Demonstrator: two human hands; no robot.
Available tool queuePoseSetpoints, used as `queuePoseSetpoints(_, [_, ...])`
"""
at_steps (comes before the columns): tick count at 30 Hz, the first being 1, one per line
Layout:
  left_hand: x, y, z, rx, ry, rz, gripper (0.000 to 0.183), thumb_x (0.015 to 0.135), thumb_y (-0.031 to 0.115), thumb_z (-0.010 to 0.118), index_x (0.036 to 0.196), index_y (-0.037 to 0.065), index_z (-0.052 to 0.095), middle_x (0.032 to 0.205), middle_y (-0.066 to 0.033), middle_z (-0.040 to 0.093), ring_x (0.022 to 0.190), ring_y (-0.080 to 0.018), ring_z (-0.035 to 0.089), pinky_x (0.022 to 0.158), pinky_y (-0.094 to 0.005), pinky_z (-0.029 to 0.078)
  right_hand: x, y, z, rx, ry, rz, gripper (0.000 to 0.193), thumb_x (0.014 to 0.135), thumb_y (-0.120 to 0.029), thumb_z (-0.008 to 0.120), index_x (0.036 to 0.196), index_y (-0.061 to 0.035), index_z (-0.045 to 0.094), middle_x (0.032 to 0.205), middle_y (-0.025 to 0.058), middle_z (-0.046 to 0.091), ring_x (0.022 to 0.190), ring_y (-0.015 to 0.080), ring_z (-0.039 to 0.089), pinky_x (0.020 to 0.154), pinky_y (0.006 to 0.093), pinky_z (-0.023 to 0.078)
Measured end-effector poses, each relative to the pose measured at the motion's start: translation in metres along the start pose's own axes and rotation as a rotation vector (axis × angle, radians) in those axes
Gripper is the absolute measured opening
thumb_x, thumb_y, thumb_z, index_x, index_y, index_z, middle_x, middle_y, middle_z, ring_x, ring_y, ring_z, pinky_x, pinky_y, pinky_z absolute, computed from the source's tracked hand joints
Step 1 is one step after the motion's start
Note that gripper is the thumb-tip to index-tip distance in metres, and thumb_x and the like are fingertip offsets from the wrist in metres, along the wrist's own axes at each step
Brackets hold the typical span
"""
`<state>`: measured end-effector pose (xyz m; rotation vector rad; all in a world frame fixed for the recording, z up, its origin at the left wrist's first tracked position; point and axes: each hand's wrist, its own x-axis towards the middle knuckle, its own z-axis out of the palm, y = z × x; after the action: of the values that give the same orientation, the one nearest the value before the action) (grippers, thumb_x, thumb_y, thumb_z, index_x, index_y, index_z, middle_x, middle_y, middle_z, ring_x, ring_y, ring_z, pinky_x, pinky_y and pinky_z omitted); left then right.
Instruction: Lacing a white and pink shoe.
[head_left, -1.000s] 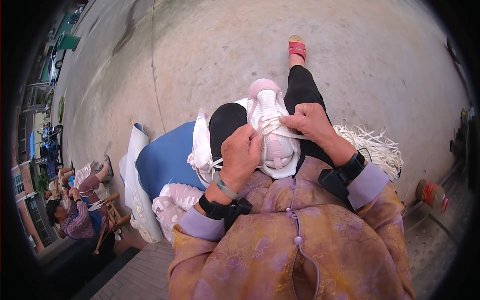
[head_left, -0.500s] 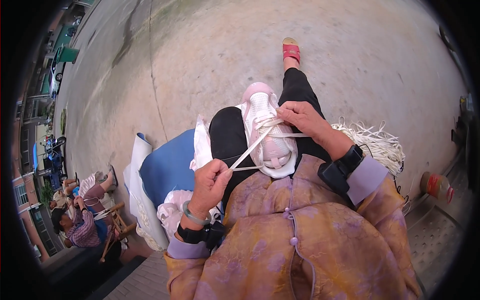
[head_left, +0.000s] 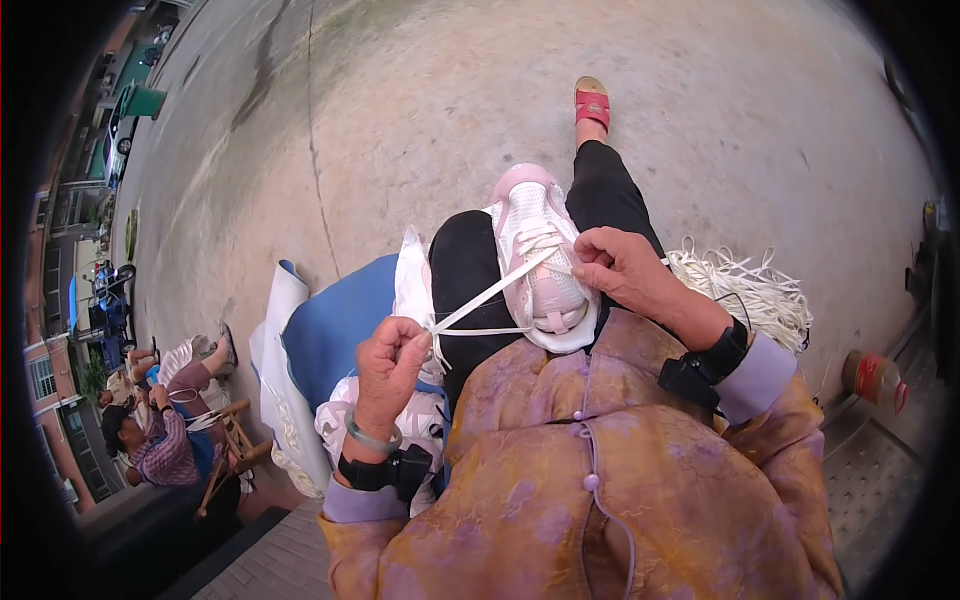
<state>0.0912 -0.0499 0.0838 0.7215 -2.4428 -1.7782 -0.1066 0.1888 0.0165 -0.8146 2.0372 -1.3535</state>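
A pink and white sneaker [head_left: 524,205] lies across my lap, its toe pointing away from me and its tongue toward me. White shoelace [head_left: 486,296] runs through its upper eyelets and stretches left in two strands. My left hand [head_left: 392,362] is closed, pinching that shoelace between thumb and forefinger, left of the shoe. On the shoe's right side, my right hand [head_left: 622,268] has thumb and forefinger pressed together on a short stretch of lace by the eyelets. The rest of its fingers are curled. Both wrists wear black straps.
A heap of white shoelaces [head_left: 755,292] sits at my right, beyond it a clear jar with red [head_left: 872,378]. To my left are a blue sheet [head_left: 338,325] and more pink and white shoes [head_left: 335,425]. Further left, another person [head_left: 178,455] sits near a wooden chair [head_left: 238,445].
My left hand has drawn slightly left and down, pulling the lace out longer. My right hand has shifted a little right and down along the shoe's edge. The view has shifted slightly.
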Motion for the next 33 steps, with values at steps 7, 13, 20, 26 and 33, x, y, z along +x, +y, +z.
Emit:
queuePoseSetpoints(7, [0.030, -0.003, -0.021, 0.317, 0.040, 0.263, 0.012, 0.076, -0.001, 0.063, 0.088, 0.002, 0.060, 0.067, -0.0017, 0.054, 0.057, -0.0093, 0.047, 0.050, -0.0226, 0.038, -0.006, -0.010, -0.010, -0.592, 0.065, -0.219, 0.012, 0.080, -0.017, 0.061, 0.082, -0.0063, 0.058, 0.072, 0.0098, 0.057, 0.065, 0.0307, 0.056, 0.055, 0.0372, 0.044])
queuePoseSetpoints(13, [0.027, -0.015, -0.024, 0.719, 0.052, 0.479, 0.014, 0.075, 0.004, 0.064, 0.088, 0.006, 0.062, 0.064, -0.0096, 0.051, 0.055, -0.0266, 0.053, 0.049, -0.0337, 0.040, -0.005, -0.013, -0.020, -0.676, 0.057, -0.297, 0.013, 0.079, -0.018, 0.062, 0.086, -0.0097, 0.056, 0.069, 0.0077, 0.053, 0.063, 0.0289, 0.056, 0.052, 0.0377, 0.043])
queuePoseSetpoints(20, [-0.007, -0.086, -0.052, 0.707, 0.166, 0.308, 0.007, 0.083, 0.010, 0.059, 0.086, 0.004, 0.060, 0.068, -0.0118, 0.056, 0.060, -0.0303, 0.057, 0.053, -0.0354, 0.044, -0.020, 0.018, -0.054, -0.835, 0.010, -0.450, 0.012, 0.078, -0.012, 0.059, 0.088, -0.0124, 0.052, 0.068, 0.0056, 0.048, 0.060, 0.0255, 0.055, 0.049, 0.0359, 0.042])
queuePoseSetpoints(26, [-0.055, -0.157, -0.113, 0.806, 0.369, 0.114, 0.017, 0.090, 0.016, 0.052, 0.081, 0.003, 0.058, 0.068, -0.0152, 0.056, 0.060, -0.0338, 0.056, 0.054, -0.0376, 0.044, -0.065, 0.093, -0.138, -0.858, 0.274, -0.257, 0.013, 0.082, -0.006, 0.058, 0.095, -0.0072, 0.055, 0.075, 0.0114, 0.055, 0.062, 0.0319, 0.056, 0.052, 0.0374, 0.043])
queuePoseSetpoints(33, [-0.101, -0.192, -0.190, 0.892, 0.555, -0.153, 0.023, 0.091, 0.016, 0.048, 0.074, 0.000, 0.047, 0.059, -0.0098, 0.043, 0.054, -0.0165, 0.040, 0.051, -0.0304, 0.037, -0.154, 0.161, -0.265, -1.017, 0.587, 0.006, 0.015, 0.088, -0.011, 0.056, 0.101, -0.0041, 0.061, 0.094, 0.0143, 0.064, 0.085, 0.0280, 0.063, 0.074, 0.0318, 0.050])
